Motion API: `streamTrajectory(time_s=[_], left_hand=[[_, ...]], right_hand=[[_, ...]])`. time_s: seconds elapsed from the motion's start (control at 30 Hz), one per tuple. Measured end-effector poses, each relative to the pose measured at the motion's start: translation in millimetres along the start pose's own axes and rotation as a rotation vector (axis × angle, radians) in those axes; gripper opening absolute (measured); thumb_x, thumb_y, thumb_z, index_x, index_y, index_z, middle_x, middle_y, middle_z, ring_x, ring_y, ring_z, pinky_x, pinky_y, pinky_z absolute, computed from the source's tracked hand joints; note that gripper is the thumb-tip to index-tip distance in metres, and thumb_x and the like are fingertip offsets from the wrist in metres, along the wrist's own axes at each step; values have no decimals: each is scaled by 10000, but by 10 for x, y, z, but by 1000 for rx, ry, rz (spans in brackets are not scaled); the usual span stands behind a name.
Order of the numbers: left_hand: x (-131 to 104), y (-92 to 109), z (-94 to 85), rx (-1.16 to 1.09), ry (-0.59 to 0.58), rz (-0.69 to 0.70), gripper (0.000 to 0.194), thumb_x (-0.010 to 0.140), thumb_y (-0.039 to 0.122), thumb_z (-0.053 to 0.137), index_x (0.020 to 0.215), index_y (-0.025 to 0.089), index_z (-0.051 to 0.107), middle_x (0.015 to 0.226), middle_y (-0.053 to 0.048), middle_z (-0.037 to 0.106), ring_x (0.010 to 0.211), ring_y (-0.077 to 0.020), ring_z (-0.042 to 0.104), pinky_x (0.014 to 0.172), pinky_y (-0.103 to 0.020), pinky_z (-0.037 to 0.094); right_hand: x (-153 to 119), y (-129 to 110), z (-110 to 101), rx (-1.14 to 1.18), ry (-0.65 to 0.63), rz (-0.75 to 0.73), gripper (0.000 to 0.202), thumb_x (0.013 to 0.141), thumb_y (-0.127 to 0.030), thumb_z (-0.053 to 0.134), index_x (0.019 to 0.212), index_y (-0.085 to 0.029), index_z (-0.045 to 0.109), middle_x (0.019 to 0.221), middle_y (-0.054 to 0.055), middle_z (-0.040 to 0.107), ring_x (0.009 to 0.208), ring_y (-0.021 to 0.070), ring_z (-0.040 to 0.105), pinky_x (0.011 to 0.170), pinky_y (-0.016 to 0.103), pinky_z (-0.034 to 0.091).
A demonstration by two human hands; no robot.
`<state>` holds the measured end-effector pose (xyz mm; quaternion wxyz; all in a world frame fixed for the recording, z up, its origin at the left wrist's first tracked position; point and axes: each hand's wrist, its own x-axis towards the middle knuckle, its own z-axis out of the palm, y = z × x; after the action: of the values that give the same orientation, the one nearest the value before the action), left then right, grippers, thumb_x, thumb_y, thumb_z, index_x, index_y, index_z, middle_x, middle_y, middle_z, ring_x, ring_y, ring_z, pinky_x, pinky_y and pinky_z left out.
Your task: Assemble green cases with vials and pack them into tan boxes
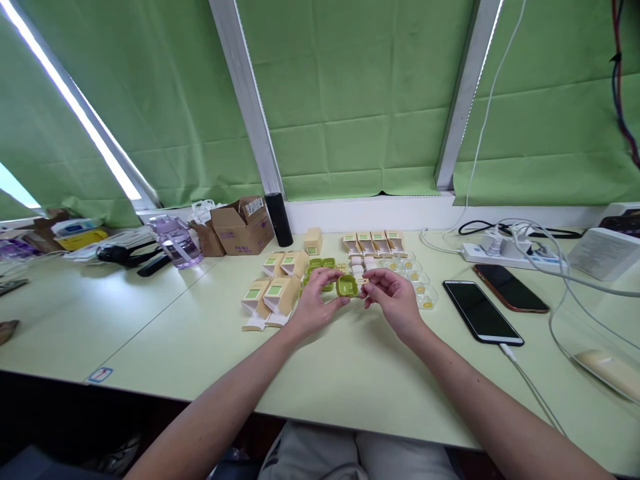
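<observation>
My left hand [316,303] is closed on a small green square cup [347,286], held just above the table by its left edge. My right hand [396,303] is pinched at the cup's right side; a tiny pale piece seems to show at its fingertips, too small to name. Behind the hands lie more green cups [327,263] and small whitish pieces [357,261]. Cream cartons with green squares [283,293] stand left of my left hand. Clear plastic domes with yellow centres [424,293] sit right of my right hand, near a back row of cream cartons [379,243].
Two phones [483,310] lie at the right, one plugged into a white cable. Behind them is a power strip [510,257] with tangled cords. A cardboard box [245,230], a black cylinder [279,220] and a purple bottle [176,241] stand at the back left.
</observation>
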<state>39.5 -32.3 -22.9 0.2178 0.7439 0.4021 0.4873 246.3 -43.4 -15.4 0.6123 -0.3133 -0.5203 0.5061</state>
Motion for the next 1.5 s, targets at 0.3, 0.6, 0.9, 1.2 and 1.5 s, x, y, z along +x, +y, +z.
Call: streamTrajectory(time_s=[0.3, 0.6, 0.9, 1.2, 1.5], left_hand=[[-8, 69, -6, 6, -23, 60, 453, 807, 221, 857, 1228, 267, 694, 1272, -95, 608, 1209, -255, 637, 1104, -476, 554], [-31, 144, -8, 67, -44, 133, 439, 814, 230, 853, 1228, 262, 710, 1257, -115, 626, 1293, -303, 585, 1108, -489, 535], [-48, 141, 0, 134, -35, 184, 456, 817, 255, 858, 1249, 265, 713, 1268, -117, 630, 1296, -310, 578, 1127, -514, 501], [-54, 121, -4, 180, -54, 237, 478, 834, 246, 850, 1285, 271, 693, 1266, -119, 631, 1312, -308, 562, 1127, -514, 500], [-63, 74, -3, 187, -62, 273, 495, 848, 253, 845, 1315, 261, 681, 1272, -123, 615, 1309, -309, 558, 1114, -514, 505]], right_hand=[[-99, 45, 3, -506, 16, -303, 109, 903, -303, 679, 970, -228, 721, 847, 33, 738, 719, 178, 667, 682, 320, 554], [-113, 86, -32, -851, -70, -671, 225, 1012, -175, 515, 1096, -227, 717, 994, 87, 778, 898, 229, 701, 784, 360, 563], [-106, 47, -50, -1195, -46, -786, 240, 1044, -207, 496, 1027, -185, 735, 888, 91, 700, 817, 221, 592, 726, 346, 418], [-108, 22, -29, -1342, -51, -845, 265, 1047, -186, 472, 976, -182, 727, 776, 69, 637, 759, 220, 522, 701, 358, 332], [-89, 18, -12, -1302, -15, -990, 192, 1000, -118, 534, 924, -174, 702, 726, 42, 603, 704, 203, 463, 670, 345, 312]])
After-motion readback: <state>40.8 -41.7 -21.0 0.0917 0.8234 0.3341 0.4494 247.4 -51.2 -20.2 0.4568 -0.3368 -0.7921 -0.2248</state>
